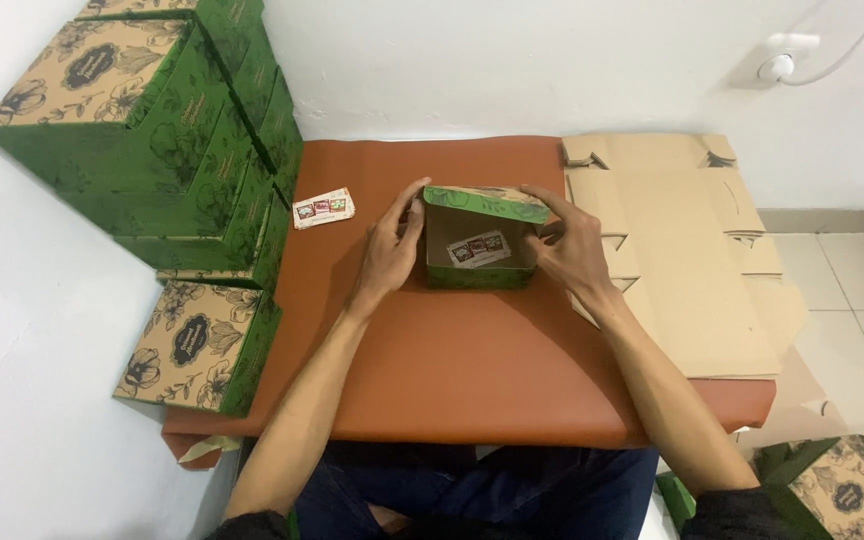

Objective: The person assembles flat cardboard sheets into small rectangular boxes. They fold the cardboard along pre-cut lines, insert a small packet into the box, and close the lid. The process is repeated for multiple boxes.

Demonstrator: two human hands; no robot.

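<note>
A small green box with a floral pattern point(480, 277) stands open on the brown table top point(452, 360), its brown cardboard inside showing. A small printed card point(478, 248) lies inside it. My left hand point(390, 250) presses against the box's left side, fingers up at the rim. On the right side, my right hand point(574, 245) grips the box and bends its green lid flap point(487, 202) over the opening.
A second printed card point(323, 209) lies on the table to the left. Finished green and tan boxes point(152, 130) are stacked at the left wall, one lower point(197, 345). Flat unfolded cardboard blanks point(682, 250) lie at the right. Another box point(837, 490) sits on the floor.
</note>
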